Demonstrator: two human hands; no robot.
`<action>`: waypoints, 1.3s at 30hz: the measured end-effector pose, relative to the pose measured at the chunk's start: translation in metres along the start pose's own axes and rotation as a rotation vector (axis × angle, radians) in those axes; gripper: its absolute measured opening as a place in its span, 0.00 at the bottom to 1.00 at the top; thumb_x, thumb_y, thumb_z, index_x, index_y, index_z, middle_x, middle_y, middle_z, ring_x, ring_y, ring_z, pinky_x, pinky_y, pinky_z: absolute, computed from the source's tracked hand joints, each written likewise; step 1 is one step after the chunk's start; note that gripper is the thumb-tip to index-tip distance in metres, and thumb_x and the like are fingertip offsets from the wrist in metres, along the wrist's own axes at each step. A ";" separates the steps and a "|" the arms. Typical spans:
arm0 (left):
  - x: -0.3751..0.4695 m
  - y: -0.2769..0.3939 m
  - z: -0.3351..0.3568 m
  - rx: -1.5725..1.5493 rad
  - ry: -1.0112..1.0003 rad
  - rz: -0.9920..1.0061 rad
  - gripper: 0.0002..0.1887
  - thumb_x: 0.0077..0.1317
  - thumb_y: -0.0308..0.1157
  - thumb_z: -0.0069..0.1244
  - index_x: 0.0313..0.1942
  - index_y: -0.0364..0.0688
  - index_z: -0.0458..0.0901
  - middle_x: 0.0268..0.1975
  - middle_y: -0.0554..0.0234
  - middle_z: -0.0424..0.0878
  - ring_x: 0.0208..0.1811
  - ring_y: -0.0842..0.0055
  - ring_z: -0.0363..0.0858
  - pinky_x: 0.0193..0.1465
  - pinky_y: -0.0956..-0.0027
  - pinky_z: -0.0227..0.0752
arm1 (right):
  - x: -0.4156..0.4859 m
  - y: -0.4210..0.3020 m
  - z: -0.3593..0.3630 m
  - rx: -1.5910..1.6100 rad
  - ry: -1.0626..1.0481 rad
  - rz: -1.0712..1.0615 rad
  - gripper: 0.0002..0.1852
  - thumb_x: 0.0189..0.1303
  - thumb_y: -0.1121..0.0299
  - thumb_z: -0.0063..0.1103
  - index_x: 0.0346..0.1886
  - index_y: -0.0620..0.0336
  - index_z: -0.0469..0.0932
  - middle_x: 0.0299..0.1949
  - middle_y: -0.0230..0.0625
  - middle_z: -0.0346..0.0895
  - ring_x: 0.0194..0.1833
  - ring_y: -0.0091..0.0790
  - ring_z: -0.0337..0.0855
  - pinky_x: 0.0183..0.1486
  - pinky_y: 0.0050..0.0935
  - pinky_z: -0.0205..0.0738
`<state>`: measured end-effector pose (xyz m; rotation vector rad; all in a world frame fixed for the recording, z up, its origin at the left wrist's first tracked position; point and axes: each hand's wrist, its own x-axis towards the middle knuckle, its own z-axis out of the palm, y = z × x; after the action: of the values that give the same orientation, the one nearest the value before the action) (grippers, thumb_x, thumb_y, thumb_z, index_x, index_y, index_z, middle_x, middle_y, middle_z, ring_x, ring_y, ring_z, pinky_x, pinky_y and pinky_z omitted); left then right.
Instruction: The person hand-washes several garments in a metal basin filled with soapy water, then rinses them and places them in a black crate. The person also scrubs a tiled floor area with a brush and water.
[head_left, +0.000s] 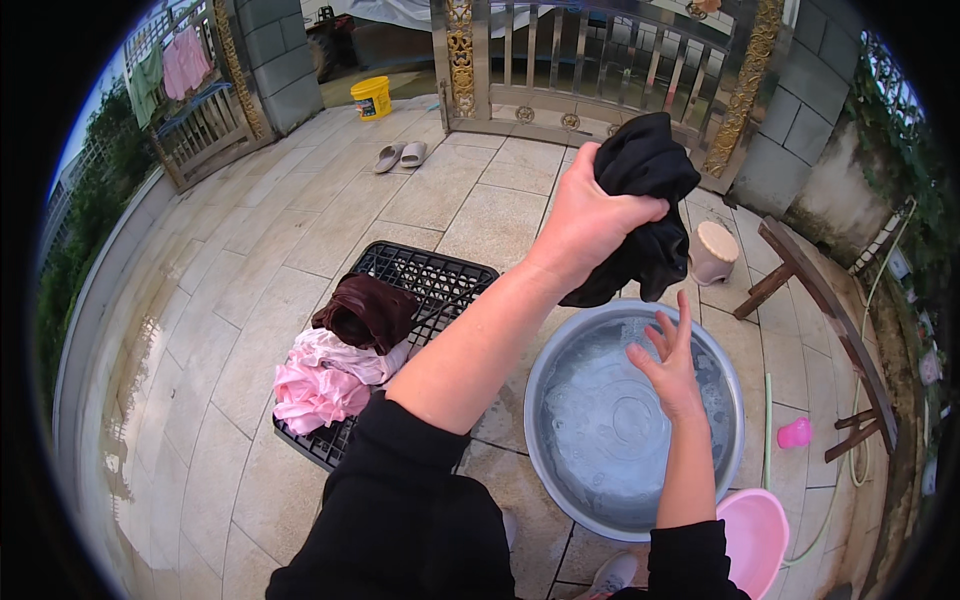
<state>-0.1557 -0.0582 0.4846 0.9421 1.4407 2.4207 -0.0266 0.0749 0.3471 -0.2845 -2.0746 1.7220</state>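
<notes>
A bunched black cloth (645, 195) hangs from my left hand (592, 217), whose fingers grip it up in front of me. Below and to its right, my right hand (667, 360) is raised over a large metal basin (534, 450) of water, fingers spread and holding nothing. The water looks slightly cloudy, with some bubbles. Left of the basin lies a black plastic crate (427, 259). On it rest a dark brown garment (375, 307), a pale pink-white cloth (337, 352) and a pink cloth (319, 394), all crumpled.
A pink plastic basin (754, 540) and a green hose (767, 427) lie right of the metal basin, near a pink cup (793, 433). Beyond stand an upturned beige stool (714, 251) and an overturned wooden bench (832, 315). Grey slippers (401, 156) and a yellow bucket (371, 97) are farther off, by the metal gate (517, 97).
</notes>
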 end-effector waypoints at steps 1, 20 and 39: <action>-0.007 -0.003 0.012 -0.027 -0.063 -0.042 0.28 0.43 0.19 0.58 0.47 0.32 0.66 0.42 0.57 0.76 0.42 0.75 0.76 0.47 0.72 0.70 | 0.012 -0.011 0.000 -0.031 0.034 -0.180 0.53 0.45 0.71 0.67 0.69 0.47 0.37 0.62 0.49 0.54 0.57 0.39 0.64 0.56 0.38 0.64; -0.116 0.002 -0.241 1.781 0.270 -0.582 0.50 0.41 0.42 0.65 0.64 0.57 0.51 0.63 0.35 0.52 0.61 0.44 0.58 0.53 0.44 0.64 | -0.143 0.196 -0.112 -0.813 0.192 0.370 0.32 0.38 0.82 0.52 0.54 0.54 0.65 0.50 0.45 0.67 0.51 0.47 0.66 0.50 0.39 0.66; -0.001 -0.141 -0.212 2.008 -0.413 -0.406 0.32 0.41 0.35 0.63 0.51 0.52 0.71 0.56 0.62 0.68 0.63 0.58 0.59 0.57 0.47 0.57 | -0.187 0.435 -0.108 -1.161 -0.467 0.783 0.29 0.55 0.62 0.47 0.63 0.51 0.60 0.64 0.40 0.56 0.65 0.43 0.55 0.64 0.51 0.46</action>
<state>-0.3051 -0.1407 0.2952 0.9024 3.0044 -0.1964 0.1390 0.1830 -0.0961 -1.2474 -3.4304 0.6225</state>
